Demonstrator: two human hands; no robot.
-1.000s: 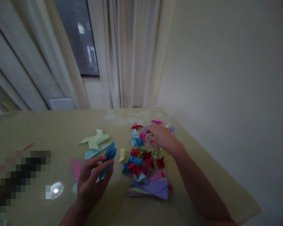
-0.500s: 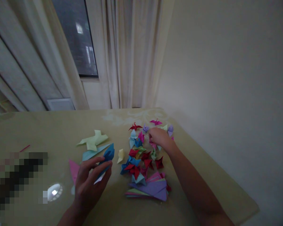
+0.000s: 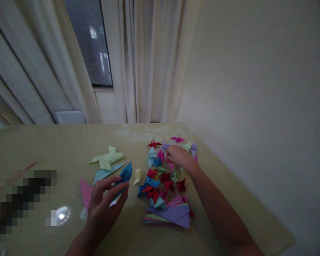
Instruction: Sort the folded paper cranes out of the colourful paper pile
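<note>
My left hand (image 3: 106, 195) is closed on a folded blue origami piece (image 3: 126, 173), pinched between thumb and fingers just above the table. My right hand (image 3: 180, 156) reaches over the far part of a cluster of small folded paper figures. Its fingers are curled together near a pink figure (image 3: 170, 164); the fingertips are hidden, so whatever they grip cannot be made out. Close by lie a purple figure (image 3: 165, 146), a red crane (image 3: 154, 143) and a magenta crane (image 3: 177, 139). A small cream folded piece (image 3: 138, 176) stands right of my left hand.
A stack of coloured folded papers (image 3: 170, 215) lies at the near end of the cluster. Around my left hand are a pale green folded shape (image 3: 107, 158), a light blue piece (image 3: 104, 174) and a pink piece (image 3: 85, 193). A wall (image 3: 256, 106) borders the table's right side.
The view has turned very slightly left. Both hands keep nearly the same pose, the blue piece still in my left hand and my right hand still among the figures.
</note>
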